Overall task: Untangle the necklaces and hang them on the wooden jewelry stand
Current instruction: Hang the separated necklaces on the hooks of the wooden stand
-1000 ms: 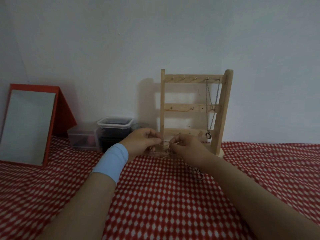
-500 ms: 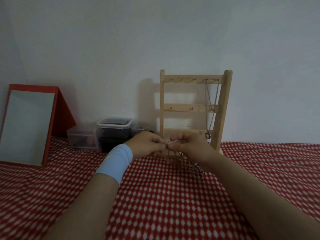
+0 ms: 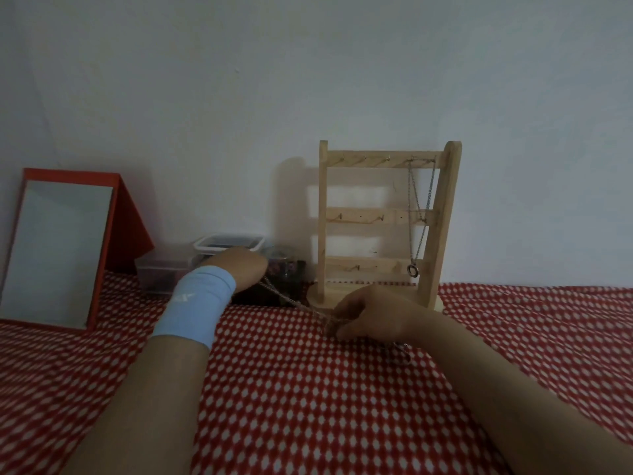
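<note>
Wooden stand (image 3: 363, 217) is upright at the back of the red-and-white cloth (image 3: 308, 399), against the wall. One necklace (image 3: 425, 229) hangs from the right-most hook of its top rail. Its ring pendant (image 3: 412, 270) sits level with the bottom rail. The other hooks seen carry nothing.

Left hand (image 3: 245, 267), with a blue wristband (image 3: 197, 303), is raised to the left of the stand, in front of the boxes (image 3: 228, 242). Its fingers are hidden behind the back of the hand, so their lie cannot be told. A chain (image 3: 294, 302) rises off the cloth into its underside, so the hand holds that end.

Right hand (image 3: 371, 317) rests low on the cloth, just in front of the stand's base. Its fingers (image 3: 342, 332) are curled together and pinch the other end of the chain, where the links bunch into a small tangle (image 3: 331, 324). The chain runs taut and slanted between the two hands. More links lie on the cloth beside the right wrist, too blurred to make out.

A red-framed mirror (image 3: 60, 255) leans at far left.
</note>
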### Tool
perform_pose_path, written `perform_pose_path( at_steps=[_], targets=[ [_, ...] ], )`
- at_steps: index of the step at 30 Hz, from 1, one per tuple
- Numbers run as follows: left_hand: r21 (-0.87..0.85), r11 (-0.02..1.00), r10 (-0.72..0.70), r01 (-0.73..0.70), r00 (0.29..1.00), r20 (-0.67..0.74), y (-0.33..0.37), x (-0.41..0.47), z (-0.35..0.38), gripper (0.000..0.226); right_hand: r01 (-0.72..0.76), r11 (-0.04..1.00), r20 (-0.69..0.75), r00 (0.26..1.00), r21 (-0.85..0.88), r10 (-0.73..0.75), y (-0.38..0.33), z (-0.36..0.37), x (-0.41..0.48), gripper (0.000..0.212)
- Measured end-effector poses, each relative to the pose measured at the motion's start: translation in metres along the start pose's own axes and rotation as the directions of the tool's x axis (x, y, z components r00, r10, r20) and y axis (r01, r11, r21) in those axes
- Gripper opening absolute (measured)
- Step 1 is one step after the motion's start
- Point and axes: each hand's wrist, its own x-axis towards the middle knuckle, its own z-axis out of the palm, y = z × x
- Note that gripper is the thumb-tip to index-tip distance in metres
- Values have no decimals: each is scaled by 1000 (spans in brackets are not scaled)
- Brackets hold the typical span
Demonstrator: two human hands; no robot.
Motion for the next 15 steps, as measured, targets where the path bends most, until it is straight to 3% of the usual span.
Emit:
perform_pose_path(
  at_steps=[3, 6, 8, 11, 13, 15],
  targets=[
    [191, 978, -106, 84, 988, 111, -9, -5, -5, 20, 35, 999, -39, 999, 4, -35, 0, 1, 1, 19],
    [322, 947, -33, 1, 995, 94, -5, -10, -5, 23, 63, 997, -67, 996, 36, -61, -1, 2, 1, 16],
    [204, 967, 127, -151, 984, 129, 7, -9, -4, 29, 74, 993, -73, 995, 89, -68, -1, 2, 0, 14],
    [-129, 935, 355, -331, 890, 285, 29, -22, 8, 34, 62, 988, -102, 994, 140, -48, -3, 3, 0, 11],
    [-217, 899, 433, -381, 848, 306, 36, -22, 21, 36, 56, 987, -140, 990, 149, -35, -4, 2, 1, 13],
    [-259, 882, 457, -393, 848, 268, 33, -16, 33, 30, 35, 989, -156, 988, 142, -13, -3, 2, 1, 16]
  ],
)
